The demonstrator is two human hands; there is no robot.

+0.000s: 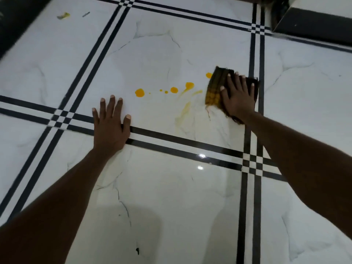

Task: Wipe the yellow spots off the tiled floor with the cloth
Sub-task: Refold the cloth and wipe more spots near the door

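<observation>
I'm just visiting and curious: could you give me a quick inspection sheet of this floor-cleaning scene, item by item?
Surface: glossy white marble-look tiled floor with black stripe borders.
Job's things: dark woven cloth, stained yellow at its near-left edge; round yellow spots in a row; pale yellow smear near the cloth.
Clutter: small yellowish scrap, far left.
Hands: left hand flat on the floor; right hand presses the cloth.
Cables: nothing seen.
Surroundings: dark box-like object, far right.
</observation>
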